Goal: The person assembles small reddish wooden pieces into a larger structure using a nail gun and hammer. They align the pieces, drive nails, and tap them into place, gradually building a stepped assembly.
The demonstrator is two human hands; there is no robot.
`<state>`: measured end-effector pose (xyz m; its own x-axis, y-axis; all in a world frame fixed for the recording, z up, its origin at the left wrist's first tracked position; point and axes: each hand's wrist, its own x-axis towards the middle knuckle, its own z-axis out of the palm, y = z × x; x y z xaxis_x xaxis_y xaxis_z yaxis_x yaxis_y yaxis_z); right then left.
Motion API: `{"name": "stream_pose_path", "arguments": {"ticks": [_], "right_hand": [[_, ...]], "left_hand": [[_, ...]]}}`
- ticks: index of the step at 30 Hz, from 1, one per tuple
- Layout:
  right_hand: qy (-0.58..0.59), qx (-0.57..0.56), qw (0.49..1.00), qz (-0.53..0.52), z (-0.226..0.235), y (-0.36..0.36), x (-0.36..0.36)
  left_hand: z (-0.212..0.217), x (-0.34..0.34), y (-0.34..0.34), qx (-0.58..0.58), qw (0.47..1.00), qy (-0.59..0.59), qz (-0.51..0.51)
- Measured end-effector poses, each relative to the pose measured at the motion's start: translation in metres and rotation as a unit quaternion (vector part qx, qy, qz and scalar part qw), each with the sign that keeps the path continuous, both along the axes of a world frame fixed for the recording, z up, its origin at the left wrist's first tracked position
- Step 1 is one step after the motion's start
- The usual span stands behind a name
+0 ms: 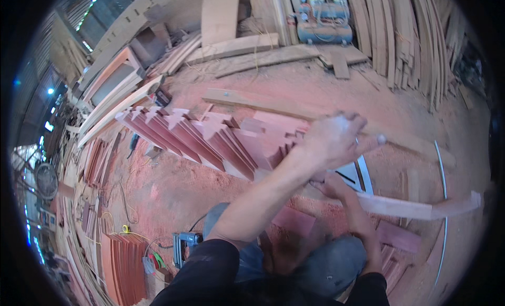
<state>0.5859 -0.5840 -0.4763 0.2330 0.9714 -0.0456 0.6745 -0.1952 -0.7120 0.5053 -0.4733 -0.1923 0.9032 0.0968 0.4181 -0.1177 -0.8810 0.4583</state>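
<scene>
My left hand (336, 138) is raised over the right end of a row of pinkish wooden pieces (205, 135) with stepped, notched ends. Motion smears its fingers, and whether they hold anything is unclear. Lower down, partly behind my left forearm, my right hand (332, 185) is closed, gripping something I cannot make out. Just right of it are pale blue-white strips (364, 174) with dark gaps. A long pale strip (400, 206), blurred, stretches to the right from beside my right wrist.
A long wooden beam (252, 101) lies behind the row. A blue nail gun (184, 248) stands by my left knee. Stacked reddish boards (123, 266) sit at lower left. A thin pale rod (444, 190) lies at right. An air compressor (323, 22) and leaning planks (394, 38) stand at the back.
</scene>
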Motion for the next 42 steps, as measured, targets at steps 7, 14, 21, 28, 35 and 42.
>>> {"name": "stream_pose_path", "arguments": {"ticks": [7, 14, 21, 28, 35, 42], "right_hand": [[0.059, 0.007, 0.998, -0.025, 0.009, -0.013, -0.004], [0.028, -0.046, 0.999, 0.0, 0.016, -0.006, -0.001], [0.039, -0.01, 0.999, -0.006, -0.001, -0.004, 0.001], [0.048, -0.011, 0.999, 0.013, 0.015, -0.005, -0.004], [0.305, -0.15, 0.935, 0.103, 0.018, -0.002, 0.044], [0.413, -0.246, 0.868, 0.129, -0.073, 0.088, 0.037]], "left_hand": [[0.005, -0.006, 0.008, -0.004, 0.979, 0.203, 0.025], [0.056, -0.044, 0.026, 0.116, 0.978, 0.171, 0.012], [0.04, -0.017, 0.0, 0.021, 0.99, 0.139, 0.022], [0.04, -0.05, 0.039, 0.082, 0.986, 0.135, -0.051], [0.017, -0.061, 0.063, 0.143, 0.96, 0.241, -0.018], [0.018, -0.063, 0.06, 0.158, 0.959, 0.236, 0.007]]}}
